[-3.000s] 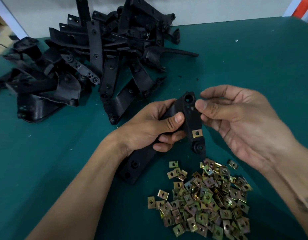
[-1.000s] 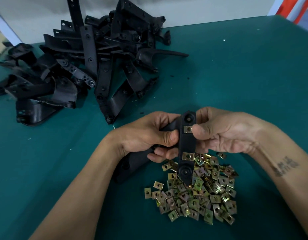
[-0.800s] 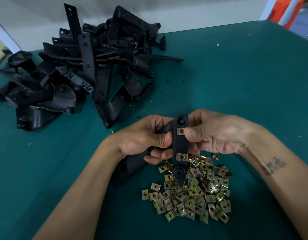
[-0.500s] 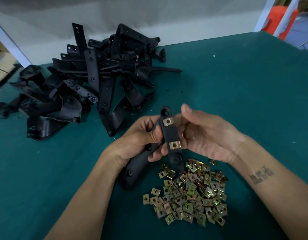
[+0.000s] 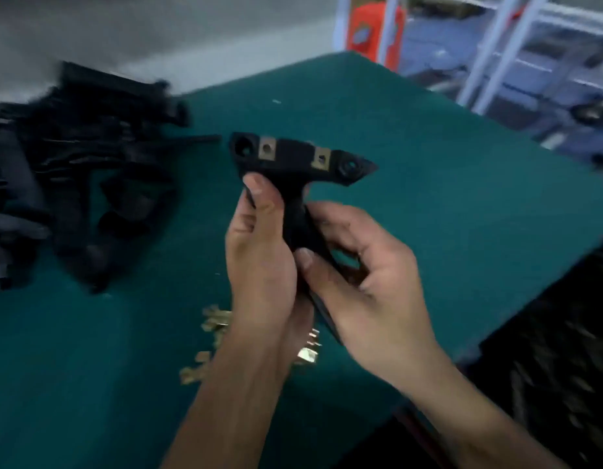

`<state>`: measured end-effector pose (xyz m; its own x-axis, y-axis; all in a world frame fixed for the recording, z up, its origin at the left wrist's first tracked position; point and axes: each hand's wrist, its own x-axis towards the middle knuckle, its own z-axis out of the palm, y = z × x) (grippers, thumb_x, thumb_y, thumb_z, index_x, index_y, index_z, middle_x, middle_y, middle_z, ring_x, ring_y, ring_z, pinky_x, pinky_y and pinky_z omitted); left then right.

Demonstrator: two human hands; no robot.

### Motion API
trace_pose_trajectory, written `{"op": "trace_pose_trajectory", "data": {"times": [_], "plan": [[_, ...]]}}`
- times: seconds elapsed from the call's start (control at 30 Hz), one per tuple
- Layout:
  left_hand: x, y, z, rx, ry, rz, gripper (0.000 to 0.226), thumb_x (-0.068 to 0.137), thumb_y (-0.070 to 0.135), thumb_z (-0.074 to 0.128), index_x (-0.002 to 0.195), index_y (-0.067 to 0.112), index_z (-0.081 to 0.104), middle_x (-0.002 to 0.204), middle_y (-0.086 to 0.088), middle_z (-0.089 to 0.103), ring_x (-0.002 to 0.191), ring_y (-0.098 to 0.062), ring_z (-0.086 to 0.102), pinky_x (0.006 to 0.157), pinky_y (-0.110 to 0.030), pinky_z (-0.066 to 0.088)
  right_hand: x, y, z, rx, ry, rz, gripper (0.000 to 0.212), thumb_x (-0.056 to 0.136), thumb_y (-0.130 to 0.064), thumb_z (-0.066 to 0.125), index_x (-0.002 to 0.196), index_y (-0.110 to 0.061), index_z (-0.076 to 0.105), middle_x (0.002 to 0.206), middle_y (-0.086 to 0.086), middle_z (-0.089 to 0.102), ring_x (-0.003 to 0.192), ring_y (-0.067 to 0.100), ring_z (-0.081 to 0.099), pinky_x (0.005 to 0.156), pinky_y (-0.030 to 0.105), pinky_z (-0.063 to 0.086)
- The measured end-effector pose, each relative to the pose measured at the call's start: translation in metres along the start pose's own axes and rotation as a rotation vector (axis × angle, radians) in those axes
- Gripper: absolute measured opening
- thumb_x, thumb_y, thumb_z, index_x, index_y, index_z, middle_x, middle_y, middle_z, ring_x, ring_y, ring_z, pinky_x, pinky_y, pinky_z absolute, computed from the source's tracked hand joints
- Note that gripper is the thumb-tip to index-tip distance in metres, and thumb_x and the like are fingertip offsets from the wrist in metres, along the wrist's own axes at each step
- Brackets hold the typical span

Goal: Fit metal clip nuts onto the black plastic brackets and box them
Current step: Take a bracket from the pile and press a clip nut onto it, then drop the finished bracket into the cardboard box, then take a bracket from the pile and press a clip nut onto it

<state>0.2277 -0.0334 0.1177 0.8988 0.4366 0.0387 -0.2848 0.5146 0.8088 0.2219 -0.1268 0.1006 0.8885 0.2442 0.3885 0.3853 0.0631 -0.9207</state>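
Observation:
Both hands hold one black plastic bracket (image 5: 293, 164) up above the green table (image 5: 428, 164). Its top bar lies crosswise and carries two metal clip nuts (image 5: 267, 148), one near each end. My left hand (image 5: 259, 252) grips the bracket's stem from the left, thumb up along it. My right hand (image 5: 364, 282) grips the stem lower down from the right. The loose pile of clip nuts (image 5: 212, 336) lies on the table below, mostly hidden by my forearms. The frame is blurred by motion.
A heap of black brackets (image 5: 80, 170) lies at the left of the table. The table's right edge runs diagonally, with a dark area (image 5: 547, 350) beyond it at lower right. White frame posts (image 5: 489, 52) and an orange object (image 5: 371, 28) stand behind.
The bracket has been lifted and turned so its bar with two clip nuts lies crosswise. My right hand has shifted to grip the stem. The view has swung right.

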Motion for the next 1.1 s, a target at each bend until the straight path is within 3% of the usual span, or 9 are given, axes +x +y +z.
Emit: {"op": "trace_pose_trajectory", "data": {"times": [0.1, 0.23, 0.37, 0.53, 0.7, 0.8, 0.93, 1.03, 1.1], "plan": [[-0.037, -0.042, 0.038, 0.038, -0.234, -0.067, 0.021, 0.1, 0.02, 0.057, 0.116, 0.007, 0.062, 0.11, -0.018, 0.072, 0.102, -0.031, 0.067, 0.1, -0.058, 0.052, -0.027, -0.003, -0.056, 0.123, 0.238, 0.063, 0.036, 0.08, 0.002, 0.073, 0.111, -0.016, 0.067, 0.082, -0.003, 0.071, 0.081, 0.009, 0.065, 0.078, 0.022, 0.052], [-0.107, -0.109, 0.074, 0.347, -0.588, -0.22, 0.041, 0.092, 0.007, 0.059, 0.132, 0.012, 0.052, 0.12, -0.007, 0.07, 0.112, -0.017, 0.067, 0.102, -0.036, 0.052, -0.096, -0.001, -0.138, 0.146, 0.62, 0.248, 0.034, 0.073, -0.001, 0.076, 0.106, -0.004, 0.07, 0.086, 0.01, 0.073, 0.081, 0.019, 0.067, 0.079, 0.023, 0.057], [-0.173, -0.171, 0.079, 0.715, -0.97, -0.634, 0.073, 0.1, 0.044, 0.056, 0.16, 0.037, 0.016, 0.157, 0.007, 0.044, 0.139, -0.01, 0.046, 0.114, -0.031, 0.04, -0.187, 0.016, -0.199, 0.015, 0.839, 0.554, 0.023, 0.085, 0.002, 0.069, 0.106, -0.006, 0.076, 0.1, 0.02, 0.076, 0.092, 0.03, 0.074, 0.081, 0.034, 0.061], [-0.193, -0.237, 0.067, 1.12, -1.239, -0.937, 0.072, 0.104, 0.037, 0.05, 0.162, 0.019, 0.012, 0.169, -0.004, 0.018, 0.147, -0.024, 0.034, 0.093, -0.023, 0.036, -0.241, 0.096, -0.227, 0.069, 0.992, 0.946, 0.033, 0.09, 0.012, 0.061, 0.117, -0.004, 0.07, 0.113, 0.025, 0.071, 0.108, 0.044, 0.068, 0.092, 0.048, 0.055], [-0.169, -0.27, 0.057, 1.231, -1.103, -0.882, 0.059, 0.105, 0.026, 0.046, 0.159, 0.014, 0.026, 0.17, -0.008, 0.011, 0.148, -0.031, 0.033, 0.11, -0.036, 0.038, -0.218, 0.166, -0.229, 0.219, 0.958, 1.067, 0.031, 0.09, 0.016, 0.053, 0.097, -0.004, 0.074, 0.097, 0.021, 0.075, 0.082, 0.029, 0.074, 0.068, 0.035, 0.06], [-0.159, -0.272, 0.047, 1.319, -1.076, -0.841, 0.067, 0.107, 0.028, 0.048, 0.162, 0.013, 0.013, 0.171, -0.007, -0.005, 0.153, -0.031, 0.023, 0.115, -0.037, 0.033, -0.199, 0.19, -0.226, 0.17, 0.939, 1.112, 0.026, 0.09, 0.011, 0.051, 0.091, -0.007, 0.07, 0.089, 0.016, 0.068, 0.066, 0.02, 0.066, 0.056, 0.027, 0.051], [-0.16, -0.26, 0.049, 1.405, -1.192, -0.822, 0.077, 0.107, 0.034, 0.049, 0.163, 0.012, 0.0, 0.168, -0.006, -0.022, 0.155, -0.031, 0.017, 0.118, -0.039, 0.03, -0.196, 0.184, -0.229, -0.48, 0.762, 1.15, 0.02, 0.099, -0.025, 0.061, 0.112, -0.013, 0.07, 0.108, 0.009, 0.068, 0.103, 0.028, 0.066, 0.087, 0.033, 0.052], [-0.162, -0.235, 0.057, 1.344, -1.357, -0.714, 0.064, 0.104, 0.035, 0.053, 0.157, 0.009, 0.029, 0.17, -0.013, 0.004, 0.147, -0.031, 0.034, 0.114, -0.035, 0.034, -0.214, 0.163, -0.235, -0.789, 0.636, 1.0, 0.024, 0.095, -0.021, 0.065, 0.072, -0.016, 0.067, 0.071, 0.004, 0.067, 0.07, 0.02, 0.062, 0.069, 0.039, 0.049], [-0.16, -0.21, 0.066, 1.274, -1.402, -0.555, 0.049, 0.101, 0.034, 0.056, 0.142, 0.009, 0.048, 0.156, -0.014, 0.037, 0.137, -0.033, 0.045, 0.114, -0.04, 0.038, -0.222, 0.145, -0.244, -0.819, 0.657, 0.9, 0.021, 0.094, -0.017, 0.068, 0.074, -0.019, 0.075, 0.07, 0.004, 0.072, 0.068, 0.019, 0.066, 0.069, 0.04, 0.053]]}}
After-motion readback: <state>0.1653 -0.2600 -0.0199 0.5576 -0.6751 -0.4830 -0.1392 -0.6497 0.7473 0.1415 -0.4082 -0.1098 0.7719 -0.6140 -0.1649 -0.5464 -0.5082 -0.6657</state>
